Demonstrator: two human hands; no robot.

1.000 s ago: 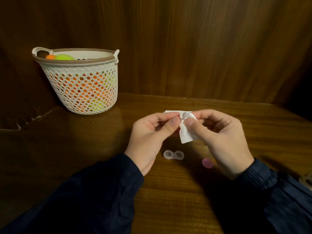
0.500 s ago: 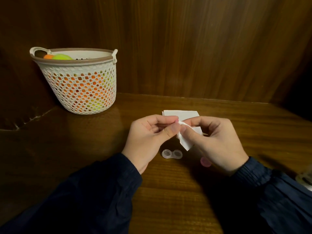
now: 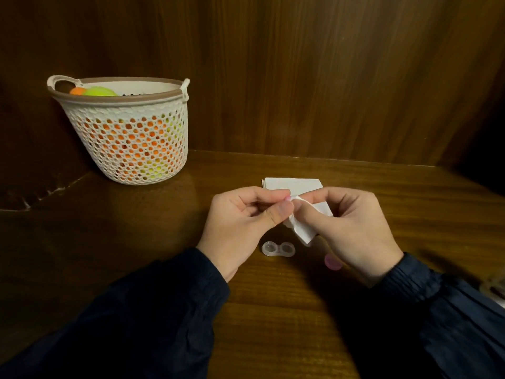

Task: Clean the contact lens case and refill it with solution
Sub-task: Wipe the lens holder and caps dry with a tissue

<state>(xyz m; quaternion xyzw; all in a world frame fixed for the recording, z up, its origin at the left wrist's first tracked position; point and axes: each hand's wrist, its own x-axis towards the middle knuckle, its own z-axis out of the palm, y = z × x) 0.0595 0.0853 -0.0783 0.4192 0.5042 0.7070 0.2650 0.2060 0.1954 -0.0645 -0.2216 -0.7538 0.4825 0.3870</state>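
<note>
Both hands sit lower than 1 second ago, down in front of the folded white tissue stack [image 3: 289,184] that they covered before, and the white perforated plastic basket [image 3: 128,138] appears to hold its place. Taking the clear 2-well contact lens case [image 3: 278,249] as the landmark: the basket stands far to its left and further back on the brown wooden tabletop [image 3: 136,214], against the wall, with an orange ball and a yellow-green ball showing at its rim. Up and left of the case, the left hand [image 3: 240,222] hovers above the table, thumb and forefinger pinching a small pink object [image 3: 287,198], likely a cap, of which only an edge shows. The case itself lies on the table between the 2 wrists, both wells open and facing up, touched by neither hand. Directly above it hangs a crumpled white tissue piece [image 3: 303,228], pinched by the right hand [image 3: 352,228], whose thumb and forefinger press the tissue against the pink object. Just right of the case, a round pink cap [image 3: 332,262] lies on the table, partly hidden under the right wrist. Behind the case, the folded stack rests flat.
</note>
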